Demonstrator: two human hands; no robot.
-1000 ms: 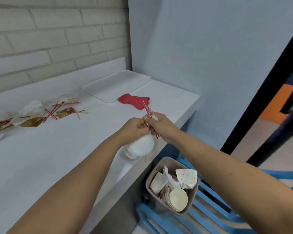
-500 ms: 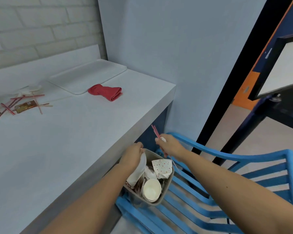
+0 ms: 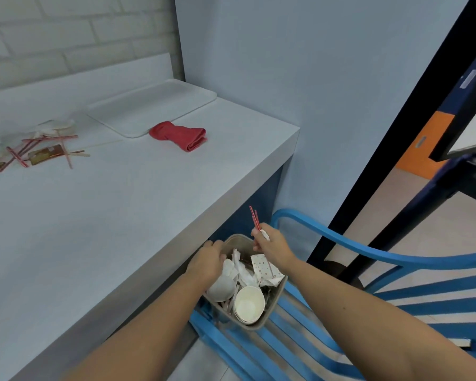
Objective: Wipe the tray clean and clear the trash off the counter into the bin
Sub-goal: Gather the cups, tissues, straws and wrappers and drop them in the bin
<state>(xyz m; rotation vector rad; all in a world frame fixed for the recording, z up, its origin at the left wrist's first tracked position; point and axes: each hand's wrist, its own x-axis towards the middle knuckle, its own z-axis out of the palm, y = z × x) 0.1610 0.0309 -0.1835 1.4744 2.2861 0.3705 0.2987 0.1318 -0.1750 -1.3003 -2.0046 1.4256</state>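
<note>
Trash drop in hand: our right hand (image 3: 272,244) hangs over the far rim of the bin (image 3: 238,236), its grip pinching red-striped straws (image 3: 254,221) and a white scrap, ends pointing up. Our left hand (image 3: 206,261) lies on a white paper bowl (image 3: 221,287) by the bin's left wall; we cannot tell whether that grip clasps or only presses it. The bin sits on a blue chair (image 3: 341,243) beside the desk (image 3: 107,215). It looks crowded, so we should lower the straws past the rim before releasing. On the far desk lie the tray (image 3: 151,105), a red cloth (image 3: 180,134) just beside it, and more litter (image 3: 39,149) far left.
</note>
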